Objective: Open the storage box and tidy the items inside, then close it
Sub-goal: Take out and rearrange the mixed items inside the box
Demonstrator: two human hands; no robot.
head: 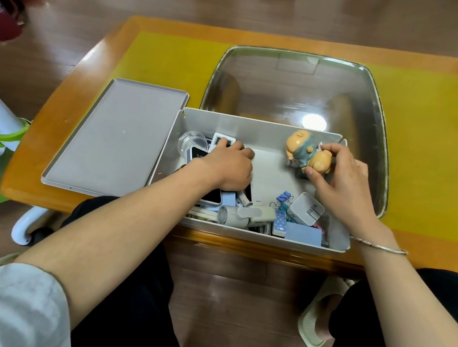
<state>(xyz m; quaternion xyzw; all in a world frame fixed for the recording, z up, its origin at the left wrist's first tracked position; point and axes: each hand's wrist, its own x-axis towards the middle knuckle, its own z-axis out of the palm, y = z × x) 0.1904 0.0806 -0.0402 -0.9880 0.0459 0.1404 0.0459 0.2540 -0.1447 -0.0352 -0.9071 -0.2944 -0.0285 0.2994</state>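
Fingers of the right hand (pixel 341 176) pinch a small toy figure (pixel 304 152) at the far right of the open storage box (pixel 261 132). Left hand (pixel 230 167) rests curled on gadgets inside. Lid (pixel 119 138) lies beside the box, left.

Readable text: I can make out none.
Black card reader (pixel 198 155): pale mark at 9 o'clock of box, too blurred.

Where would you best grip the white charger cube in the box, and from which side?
Pinch the white charger cube across its flat side faces from above: it lies prongs-up among binder clips, near the box front, leaving only the top open.
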